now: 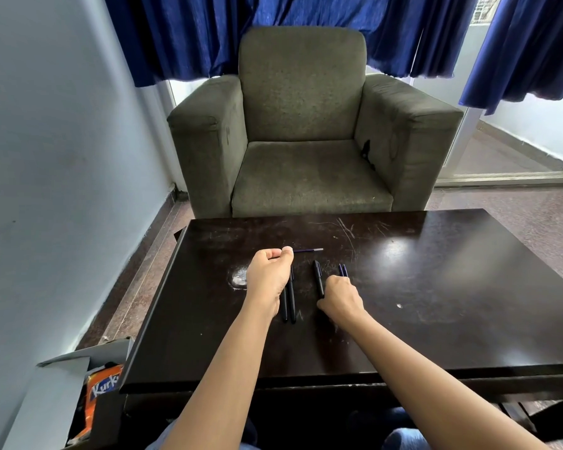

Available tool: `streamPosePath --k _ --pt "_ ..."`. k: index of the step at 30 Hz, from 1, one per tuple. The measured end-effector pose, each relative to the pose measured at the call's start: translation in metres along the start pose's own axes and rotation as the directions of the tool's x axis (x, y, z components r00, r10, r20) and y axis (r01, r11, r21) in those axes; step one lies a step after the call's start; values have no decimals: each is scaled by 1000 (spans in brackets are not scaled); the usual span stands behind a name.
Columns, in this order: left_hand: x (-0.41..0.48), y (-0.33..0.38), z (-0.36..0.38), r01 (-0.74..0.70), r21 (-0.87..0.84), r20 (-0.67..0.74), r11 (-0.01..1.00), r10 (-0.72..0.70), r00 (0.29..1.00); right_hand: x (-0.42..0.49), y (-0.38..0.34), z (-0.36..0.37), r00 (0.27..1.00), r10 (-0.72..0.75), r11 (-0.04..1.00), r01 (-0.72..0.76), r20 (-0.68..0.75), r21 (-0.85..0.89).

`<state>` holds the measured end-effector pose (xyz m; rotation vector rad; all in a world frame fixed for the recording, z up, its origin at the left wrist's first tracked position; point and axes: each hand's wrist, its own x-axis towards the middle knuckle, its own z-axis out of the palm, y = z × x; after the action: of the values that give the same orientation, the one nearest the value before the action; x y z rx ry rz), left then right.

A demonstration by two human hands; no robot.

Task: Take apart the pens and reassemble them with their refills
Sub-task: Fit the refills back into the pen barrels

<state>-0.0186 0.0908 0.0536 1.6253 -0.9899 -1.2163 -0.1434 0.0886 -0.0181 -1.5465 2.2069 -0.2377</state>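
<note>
On the dark table my left hand pinches one end of a thin purple refill that points right with its silver tip out. Two black pens lie side by side just right of that hand, partly hidden by it. Another black pen lies between my hands. My right hand has its fingers curled on dark blue pen parts, whose ends stick out beyond the fingers.
A grey-green armchair stands right behind the table's far edge. A cardboard box with an orange snack packet sits on the floor at the table's left front corner. A white scuff marks the tabletop beside my left hand.
</note>
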Motion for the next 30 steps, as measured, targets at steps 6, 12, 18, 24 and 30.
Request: streamPosePath --k 6,12,18,24,30 --pt "-1 2 0 -4 -13 -13 1000 4 1000 3 1 -1 1000 -13 1000 13 -4 2" --pt "-1 3 0 -22 -14 -33 1000 21 999 1 -9 1 984 -151 984 159 -97 78" --pt "1 1 0 -48 -18 -46 999 47 998 -5 -18 19 948 -307 945 294 86 142" --pt "3 -1 -1 -58 -9 -37 998 57 998 -3 -18 24 942 -312 949 301 123 96" --pt "3 -1 -1 -57 1 -34 998 57 998 -5 -16 29 925 -328 942 337 191 -15"
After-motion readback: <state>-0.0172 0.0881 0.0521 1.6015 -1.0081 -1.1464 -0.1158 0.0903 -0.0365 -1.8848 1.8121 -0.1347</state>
